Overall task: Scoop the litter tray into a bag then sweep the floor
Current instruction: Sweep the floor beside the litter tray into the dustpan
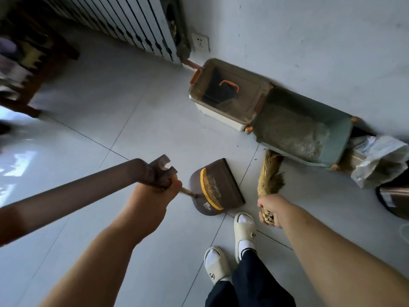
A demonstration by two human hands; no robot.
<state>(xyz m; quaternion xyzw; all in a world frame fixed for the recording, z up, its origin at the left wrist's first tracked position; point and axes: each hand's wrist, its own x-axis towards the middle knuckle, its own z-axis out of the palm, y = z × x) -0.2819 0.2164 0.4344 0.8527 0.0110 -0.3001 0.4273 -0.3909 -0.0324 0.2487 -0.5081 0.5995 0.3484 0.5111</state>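
Pale tiled floor (132, 120) along a white wall (309, 41), litter tray (309, 134) pushed against it. Grips straw broom (270, 173) by its bound neck in right hand (271, 209): likely light, soft springy bristles, fanned on the floor just beside the tray, ahead of the fist. Clasps dustpan (217, 187) by its stiff long handle in left hand (155, 196), pan flat nearby.

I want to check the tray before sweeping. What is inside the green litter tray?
The green litter tray holds grey litter spread over its floor. Whatever lies under the litter is covered, and single clumps cannot be told apart at this sharpness.
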